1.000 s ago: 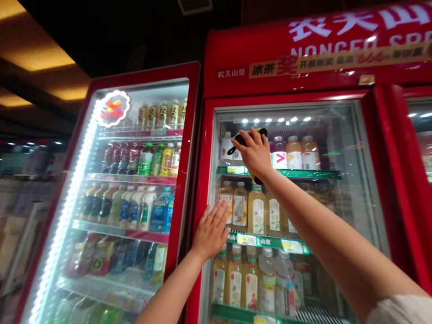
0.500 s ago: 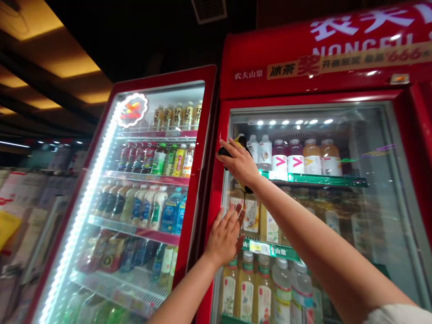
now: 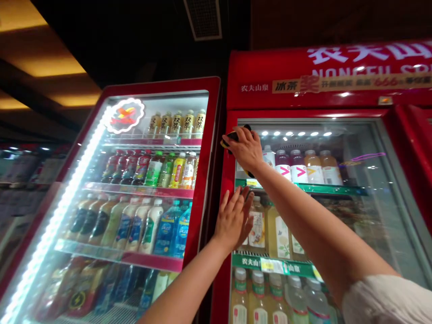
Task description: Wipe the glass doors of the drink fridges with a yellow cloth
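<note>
High on the left edge of a red drinks fridge's glass door, my right hand (image 3: 246, 146) is closed over a black-and-yellow pad (image 3: 232, 136). The pad lies against the red door frame (image 3: 231, 168) and the glass beside it; most of it is hidden under my fingers. Lower down, my left hand (image 3: 233, 220) rests open with its fingers spread, on or just in front of the same door edge. Behind the glass, near that hand, stands a tea bottle (image 3: 258, 225) with a pale label. Reflections of both hands show in the glass.
To the left stands a second lit drinks fridge (image 3: 212, 135) with several rows of bottles. A red sign panel (image 3: 286, 67) tops the right fridge. Bottles with purple caps (image 3: 297, 166) fill its upper shelf. An air vent (image 3: 203, 19) is in the ceiling.
The view has shifted, so the fridges sit lower in the picture. My right hand has moved slightly up the door edge with the pad. My left hand stays spread at the door.
</note>
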The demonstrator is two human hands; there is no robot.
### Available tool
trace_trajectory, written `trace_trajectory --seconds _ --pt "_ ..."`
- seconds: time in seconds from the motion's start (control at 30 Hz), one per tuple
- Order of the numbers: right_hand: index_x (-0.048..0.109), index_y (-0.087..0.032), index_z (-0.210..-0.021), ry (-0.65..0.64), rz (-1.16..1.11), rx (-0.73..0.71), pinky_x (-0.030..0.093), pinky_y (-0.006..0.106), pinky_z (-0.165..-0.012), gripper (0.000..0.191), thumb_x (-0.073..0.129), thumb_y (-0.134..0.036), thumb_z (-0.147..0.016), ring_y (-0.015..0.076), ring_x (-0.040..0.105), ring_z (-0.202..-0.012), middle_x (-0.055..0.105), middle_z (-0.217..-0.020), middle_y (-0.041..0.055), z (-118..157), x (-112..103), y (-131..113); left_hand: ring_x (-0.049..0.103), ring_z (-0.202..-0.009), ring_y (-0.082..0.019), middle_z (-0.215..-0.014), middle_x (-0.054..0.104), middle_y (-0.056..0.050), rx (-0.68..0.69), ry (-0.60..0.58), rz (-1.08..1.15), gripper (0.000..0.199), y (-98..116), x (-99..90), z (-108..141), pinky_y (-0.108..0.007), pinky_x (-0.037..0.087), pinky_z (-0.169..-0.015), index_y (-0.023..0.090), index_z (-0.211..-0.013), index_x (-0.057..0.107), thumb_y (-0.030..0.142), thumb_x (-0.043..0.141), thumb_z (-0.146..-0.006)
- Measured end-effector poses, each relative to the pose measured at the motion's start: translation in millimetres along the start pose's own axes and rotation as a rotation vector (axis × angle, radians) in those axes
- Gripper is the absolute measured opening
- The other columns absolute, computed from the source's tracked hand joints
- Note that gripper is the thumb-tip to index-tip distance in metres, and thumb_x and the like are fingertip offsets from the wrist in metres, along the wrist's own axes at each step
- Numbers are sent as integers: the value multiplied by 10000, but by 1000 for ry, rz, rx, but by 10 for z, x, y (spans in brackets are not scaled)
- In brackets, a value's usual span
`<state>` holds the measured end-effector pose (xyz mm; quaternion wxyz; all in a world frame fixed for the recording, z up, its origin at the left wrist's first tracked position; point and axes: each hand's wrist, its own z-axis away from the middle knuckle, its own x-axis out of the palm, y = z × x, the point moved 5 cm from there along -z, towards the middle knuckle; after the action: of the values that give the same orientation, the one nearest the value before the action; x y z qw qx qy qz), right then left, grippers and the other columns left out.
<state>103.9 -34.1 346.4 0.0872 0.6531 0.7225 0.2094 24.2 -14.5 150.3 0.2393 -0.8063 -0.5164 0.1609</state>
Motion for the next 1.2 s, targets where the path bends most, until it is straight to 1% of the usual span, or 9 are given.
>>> trace_trajectory --seconds 0.1,0.23,0.4,0.5,0.63,0.73,0.9,1.0,1.2 --pt "563 -355 -1480 -22 27 116 427 525 -1077 454 469 -281 -1042 340 518 -1319 575 -1491 112 -30 12 63 293 -1569 -271 -1628 438 -132 -58 0 -4 572 -221 -17 -287 -517 285 -1289 129 -1558 412 345 439 -1029" --pt "633 -306 -1416 -21 -16 16 396 458 -1151 459 412 -173 -1036 285 467 -1411 599 -1485 76 -47 78 57 286 -1572 -286 -1630 424 -166 -158 13 11 564 -478 14 -529 -498 261 -1303 80 -1526 437 314 451 -1014" --pt "677 -272 -1353 -93 2 -64 381 531 -1160 449 397 -151 -1024 302 396 -1479 562 -1534 80 -649 206 159 186 -1600 -279 -1702 267 -167 -222 61 95 681 -613 168 -562 -510 312 -1274 105 -1642 154 339 367 -1038" --pt "645 -288 -1382 -69 62 30 376 583 -1135 467 390 -147 -1017 328 397 -1462 533 -1555 86 -877 169 267 121 -1610 -263 -1721 204 -155 -201 67 122 713 -599 216 -518 -512 293 -1280 121 -1657 37 344 338 -1051" --pt "617 -264 -1410 55 123 308 446 552 -1010 453 441 -212 -995 369 497 -1303 585 -1459 127 -672 47 363 128 -1608 -262 -1722 188 -157 -205 43 101 686 -580 229 -491 -488 282 -1291 93 -1653 80 337 318 -1058" --pt "660 -286 -1354 37 113 235 439 541 -991 427 483 -242 -968 364 501 -1280 600 -1436 108 -559 73 252 138 -1606 -270 -1717 207 -161 -208 42 108 687 -572 224 -492 -488 275 -1295 94 -1654 91 343 322 -1057" --pt "693 -297 -1317 -43 92 -11 318 613 -1122 406 473 -261 -977 354 422 -1398 569 -1499 95 -849 193 197 149 -1607 -255 -1724 209 -121 -221 57 103 721 -576 180 -500 -506 279 -1290 137 -1663 27 325 347 -1045" --pt "616 -280 -1415 35 97 105 289 625 -1147 449 441 -295 -1001 355 427 -1407 549 -1519 118 -881 152 371 163 -1606 -251 -1719 228 -120 -224 45 70 710 -577 167 -513 -509 277 -1291 128 -1662 52 326 345 -1045" --pt "622 -230 -1382 66 161 308 408 513 -1059 426 442 -291 -1001 356 526 -1282 610 -1420 151 -299 30 372 204 -1596 -270 -1707 249 -157 -196 20 48 660 -585 143 -514 -490 284 -1292 78 -1630 210 303 389 -1036"
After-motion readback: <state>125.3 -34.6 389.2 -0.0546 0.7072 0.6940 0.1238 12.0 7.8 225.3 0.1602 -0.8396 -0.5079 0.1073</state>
